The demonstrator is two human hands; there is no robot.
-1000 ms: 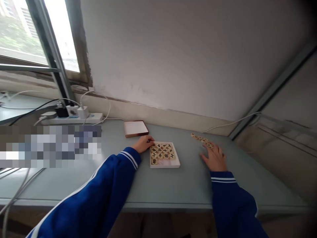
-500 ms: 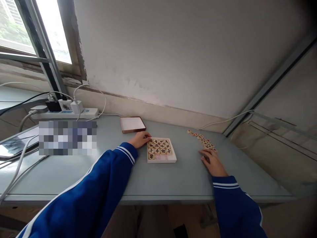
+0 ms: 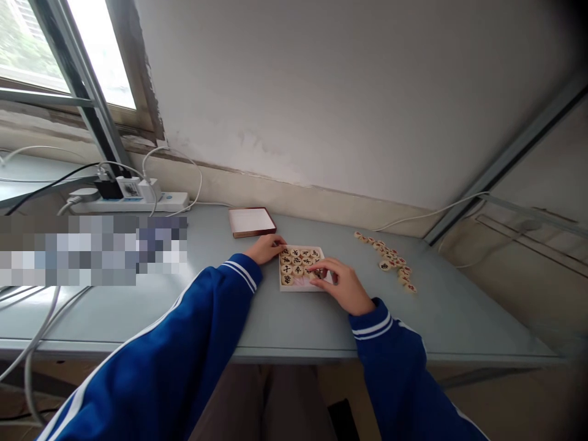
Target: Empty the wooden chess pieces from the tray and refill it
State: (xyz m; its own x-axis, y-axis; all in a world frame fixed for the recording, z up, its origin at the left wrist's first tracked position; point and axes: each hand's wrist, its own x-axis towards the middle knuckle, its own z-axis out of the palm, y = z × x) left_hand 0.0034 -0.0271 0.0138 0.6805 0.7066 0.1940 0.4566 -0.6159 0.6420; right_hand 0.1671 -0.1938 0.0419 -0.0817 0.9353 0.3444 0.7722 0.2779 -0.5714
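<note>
A shallow white box [image 3: 292, 288] on the grey table [image 3: 285, 324] holds several round wooden chess pieces [image 3: 296, 263] with black characters. My left hand [image 3: 265, 248] grips the box's far left corner. My right hand [image 3: 342, 283] lies over the box's right side. Its thumb and forefinger are pinched on a piece at the front right. A loose row of several more pieces [image 3: 390, 260] lies on the table to the right of the box, apart from both hands.
The box's lid [image 3: 250, 221], white with a dark red rim, lies behind the box on the left. A power strip [image 3: 133, 202] with plugs and cables sits under the window at far left. Cables hang over the table's left edge. A white cable [image 3: 427, 215] runs along the wall.
My right hand has left the loose row of pieces and moved left to the box. My left hand has stayed at the box's corner. The view has shifted slightly.
</note>
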